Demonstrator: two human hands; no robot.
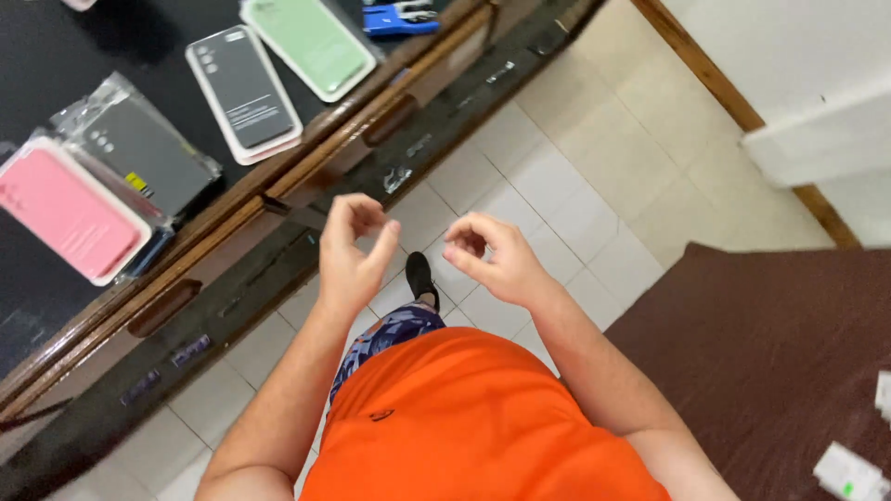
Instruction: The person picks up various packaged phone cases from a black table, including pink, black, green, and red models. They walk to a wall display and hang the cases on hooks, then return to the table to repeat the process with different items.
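Over the tiled floor (566, 199), in front of your orange shirt (473, 417), both of your hands hang in the air and hold nothing you can make out. Your left hand (351, 255) has its fingers (357, 211) curled in, tips pinched near the thumb; your right hand (492, 255) is curled likewise, narrow. If something tiny sits between the fingertips, I cannot tell. On the dark bench (56, 56) to your left, well apart from both hands, lie the phone cases: a pink one (65, 209), a grey one in a clear bag (148, 153), a black one (243, 88) and a pale green one (311, 42). None is in hand, so the handling looks not yet begun on any.
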